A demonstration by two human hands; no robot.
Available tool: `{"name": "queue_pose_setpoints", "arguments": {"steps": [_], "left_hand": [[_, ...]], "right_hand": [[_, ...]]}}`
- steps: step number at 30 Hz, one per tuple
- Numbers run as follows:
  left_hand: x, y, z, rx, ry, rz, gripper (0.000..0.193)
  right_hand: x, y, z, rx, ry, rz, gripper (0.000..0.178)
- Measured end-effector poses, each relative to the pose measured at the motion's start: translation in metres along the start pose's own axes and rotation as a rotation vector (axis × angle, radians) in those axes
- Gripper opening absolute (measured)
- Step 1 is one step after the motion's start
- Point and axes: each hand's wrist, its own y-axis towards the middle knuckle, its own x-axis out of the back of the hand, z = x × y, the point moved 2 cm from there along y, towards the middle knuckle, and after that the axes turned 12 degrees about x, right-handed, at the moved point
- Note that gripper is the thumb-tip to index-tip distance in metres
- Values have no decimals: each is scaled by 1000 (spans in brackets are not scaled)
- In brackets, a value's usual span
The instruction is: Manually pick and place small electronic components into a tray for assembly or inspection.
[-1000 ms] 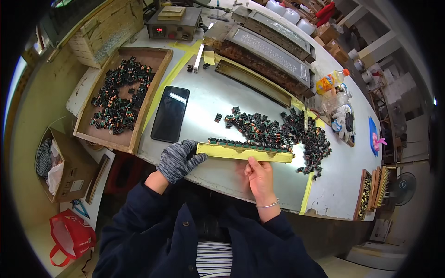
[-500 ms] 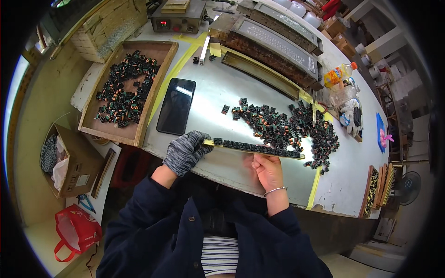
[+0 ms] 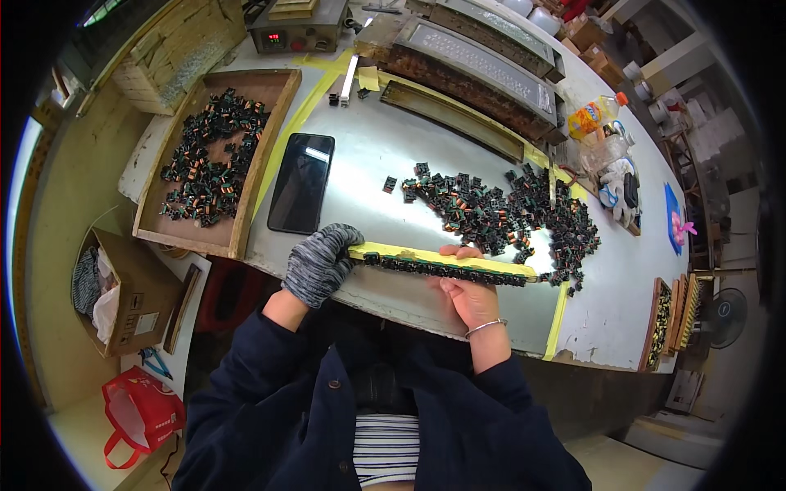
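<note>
A long narrow bar (image 3: 442,257) with a yellow top face lies across both my hands above the bench's front edge. Along its near side runs a row of small black coil components (image 3: 442,272). My left hand (image 3: 318,263), in a grey knitted glove, is closed round the bar's left end. My bare right hand (image 3: 472,296) grips the bar toward its right end, fingertips over the top and thumb below. Just beyond the bar lies a loose heap of black components with copper windings (image 3: 483,214). A black phone (image 3: 301,183) rests flat beyond my left hand.
A wooden tray (image 3: 240,209) with more components stands at the left. Long metal fixtures (image 3: 475,69) and a control box with a red display (image 3: 296,37) occupy the back. An orange-capped bottle (image 3: 596,117) and component-filled racks (image 3: 655,323) are at the right.
The bar has rolled over toward me: its yellow face now shows on top and the component row faces my side. My right fingers have come over its upper edge.
</note>
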Motion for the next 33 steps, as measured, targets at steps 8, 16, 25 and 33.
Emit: {"name": "queue_pose_setpoints", "arguments": {"steps": [8,16,25,33], "left_hand": [[-17,4,-6,1,-15,-7,33],[-22,4,-17,-14,59,-7,36],[-22,4,-26,45,31,13,34],[-21,4,-23,26,91,13,30]], "right_hand": [[22,4,5,11,-6,66,34],[27,3,12,-2,15,71,35],[27,3,16,0,46,71,34],[17,4,21,-32,-60,11,20]]}}
